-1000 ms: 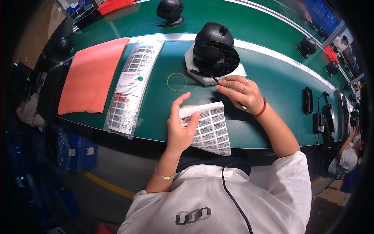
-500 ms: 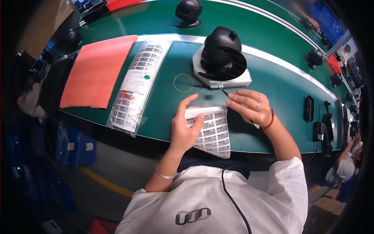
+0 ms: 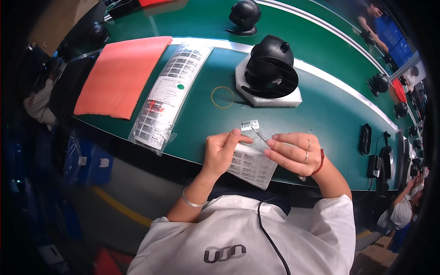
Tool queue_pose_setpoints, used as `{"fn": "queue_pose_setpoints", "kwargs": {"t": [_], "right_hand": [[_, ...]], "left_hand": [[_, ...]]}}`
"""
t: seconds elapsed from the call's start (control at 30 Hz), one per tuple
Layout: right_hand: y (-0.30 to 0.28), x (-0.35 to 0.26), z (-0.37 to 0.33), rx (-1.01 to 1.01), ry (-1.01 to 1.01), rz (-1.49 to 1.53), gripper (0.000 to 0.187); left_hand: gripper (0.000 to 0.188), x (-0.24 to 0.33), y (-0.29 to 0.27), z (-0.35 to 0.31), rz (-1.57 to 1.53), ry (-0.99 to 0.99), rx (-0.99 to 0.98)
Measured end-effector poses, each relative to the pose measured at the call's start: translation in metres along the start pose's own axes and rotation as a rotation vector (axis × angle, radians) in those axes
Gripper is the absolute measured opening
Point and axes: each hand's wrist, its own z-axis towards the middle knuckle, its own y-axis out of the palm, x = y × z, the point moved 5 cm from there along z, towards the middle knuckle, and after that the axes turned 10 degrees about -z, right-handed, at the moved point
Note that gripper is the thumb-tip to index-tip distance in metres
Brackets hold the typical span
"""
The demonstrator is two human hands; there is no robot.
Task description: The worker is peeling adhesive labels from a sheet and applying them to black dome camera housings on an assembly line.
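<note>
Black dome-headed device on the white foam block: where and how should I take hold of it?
The black dome-headed device is probably best held by its rounded body, from above, fingers spread on both sides: nothing covers it there, while the white foam block supports it below and the open base has a thin-looking rim.

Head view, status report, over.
Left hand: gripping thin white sheet of printed labels. Right hand: slim metallic pointed tool, small white rectangular label at its tip. Beyond: black rounded device on white foam block.
</note>
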Motion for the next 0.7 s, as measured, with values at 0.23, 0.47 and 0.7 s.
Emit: {"fn": "queue_pose_setpoints", "kwargs": {"t": [0.23,0.47,0.7], "right_hand": [[0.003,-0.004,-0.001,-0.017,-0.002,0.028,0.023],[0.009,-0.006,-0.002,-0.040,0.000,0.010,0.024],[0.008,-0.004,-0.001,-0.063,0.026,-0.025,0.028]], "left_hand": [[0.031,0.009,0.003,-0.001,-0.075,-0.007,0.043],[0.022,0.012,0.003,0.000,-0.141,-0.029,0.074],[0.021,0.011,0.001,-0.001,-0.101,-0.045,0.122]]}}
